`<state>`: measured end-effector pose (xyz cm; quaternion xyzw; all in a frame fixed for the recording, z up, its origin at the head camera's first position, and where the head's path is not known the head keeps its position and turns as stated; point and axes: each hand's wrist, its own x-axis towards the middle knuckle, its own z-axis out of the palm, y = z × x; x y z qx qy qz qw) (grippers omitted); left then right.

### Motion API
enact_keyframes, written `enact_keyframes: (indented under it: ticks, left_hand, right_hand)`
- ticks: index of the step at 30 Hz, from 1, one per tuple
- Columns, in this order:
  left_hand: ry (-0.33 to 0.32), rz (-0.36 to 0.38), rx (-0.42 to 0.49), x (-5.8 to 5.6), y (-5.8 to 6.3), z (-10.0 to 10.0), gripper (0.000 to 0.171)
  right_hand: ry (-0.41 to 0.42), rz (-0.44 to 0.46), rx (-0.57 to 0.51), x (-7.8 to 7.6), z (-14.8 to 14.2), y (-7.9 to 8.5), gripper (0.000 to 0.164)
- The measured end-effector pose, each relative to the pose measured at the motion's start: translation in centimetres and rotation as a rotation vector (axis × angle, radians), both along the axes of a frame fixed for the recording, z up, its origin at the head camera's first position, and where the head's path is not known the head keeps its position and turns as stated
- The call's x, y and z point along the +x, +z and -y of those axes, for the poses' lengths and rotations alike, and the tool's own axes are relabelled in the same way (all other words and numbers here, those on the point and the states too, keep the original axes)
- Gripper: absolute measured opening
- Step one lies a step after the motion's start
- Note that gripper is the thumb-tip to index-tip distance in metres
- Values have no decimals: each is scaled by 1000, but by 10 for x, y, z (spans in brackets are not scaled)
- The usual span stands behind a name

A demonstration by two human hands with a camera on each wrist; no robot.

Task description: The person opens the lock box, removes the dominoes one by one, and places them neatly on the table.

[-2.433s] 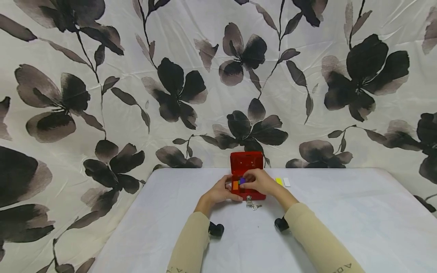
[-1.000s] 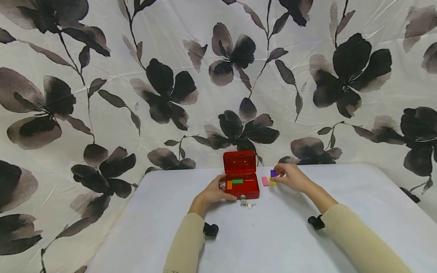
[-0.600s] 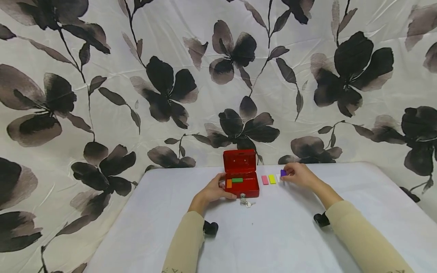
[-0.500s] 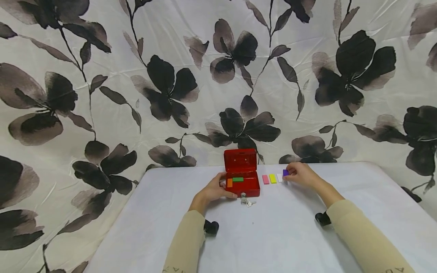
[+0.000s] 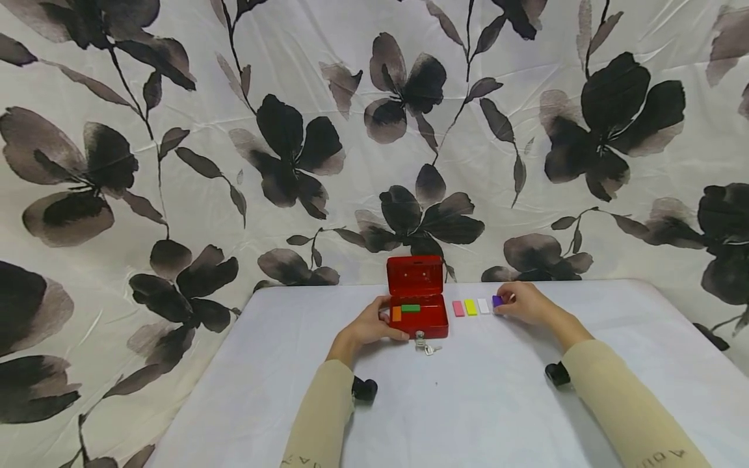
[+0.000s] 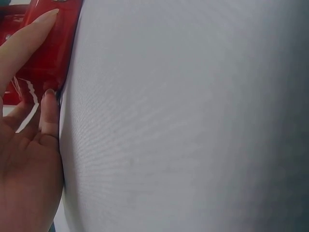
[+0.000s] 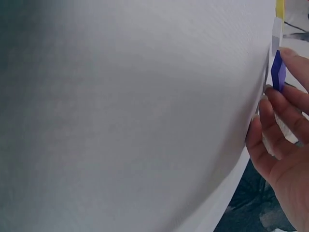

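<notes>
My right hand (image 5: 525,303) pinches a small purple block (image 5: 497,301) low over the white table, just right of a white block (image 5: 482,306). In the right wrist view the purple block (image 7: 278,72) is between thumb and fingers. My left hand (image 5: 367,325) grips the left front corner of a red metal cash box (image 5: 433,325), whose lid (image 5: 415,276) stands up. The thumb (image 6: 41,31) lies along the front wall, and the other fingers reach along the left side. Inside the box lie an orange block (image 5: 396,314) and a green block (image 5: 411,308).
Between box and right hand, a pink block (image 5: 458,308) and a yellow block (image 5: 471,307) lie in a row with the white one. Keys (image 5: 432,350) hang from the box's front lock (image 5: 419,338). A flowered cloth (image 5: 328,130) rises behind the table (image 5: 456,416).
My right hand has carried the purple block out of the box, rightward past the pink, yellow and white blocks, and down to the table. My left hand has stayed on the box.
</notes>
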<state>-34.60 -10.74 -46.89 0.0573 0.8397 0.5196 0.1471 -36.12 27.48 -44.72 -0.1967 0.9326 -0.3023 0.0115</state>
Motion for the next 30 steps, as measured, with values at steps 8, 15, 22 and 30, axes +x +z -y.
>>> enact_keyframes:
  ticks: [8, 15, 22, 30]
  left_hand:
    - [-9, -5, 4, -2, 0, 0, 97]
    - [-7, -1, 13, -1, 0, 1, 96]
    - [1, 1, 9, -1, 0, 1, 96]
    - [10, 4, 1, 1, 1, 0, 99]
  right_hand:
    - [43, -32, 42, -3, 2, 0, 30]
    - [58, -22, 64, -2, 5, 5, 29]
    - [50, -14, 84, -3, 7, 4, 31]
    - [25, 6, 86, -2, 6, 3, 41]
